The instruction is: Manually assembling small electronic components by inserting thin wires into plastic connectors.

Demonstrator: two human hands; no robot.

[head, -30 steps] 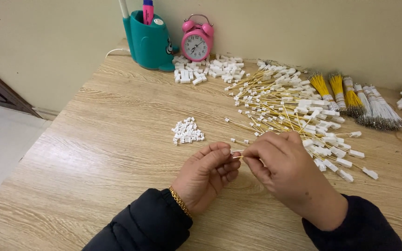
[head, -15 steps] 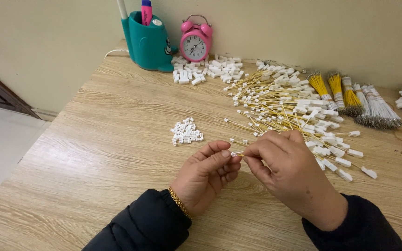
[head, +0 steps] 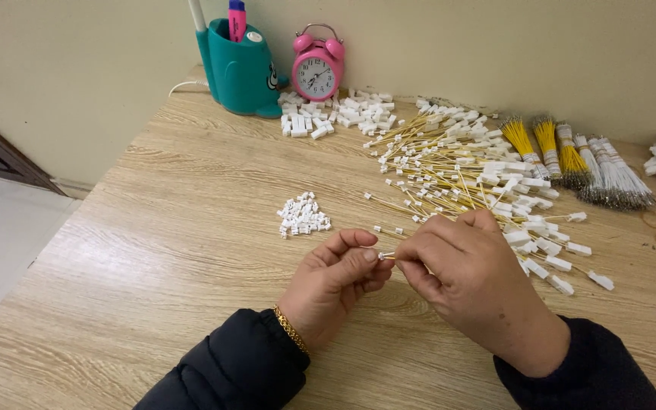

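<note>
Hands drift slightly nearer the body; the pinch barely shifts

Over the last second the left hand [head: 333, 282] and right hand [head: 471, 282] have slid a little lower and to the left over the surface [head: 153, 250], pulling away from the small heap of white connectors [head: 303, 216]. The left thumb now lies more across the tiny white connector [head: 382, 256] pinched between both grips, and the right fingers [head: 427, 243] have curled tighter over the yellow wire.

L hand [head: 335, 281] pinch grip, fingers curled | R hand [head: 468, 277] pinch grip, fingertips meeting
</note>
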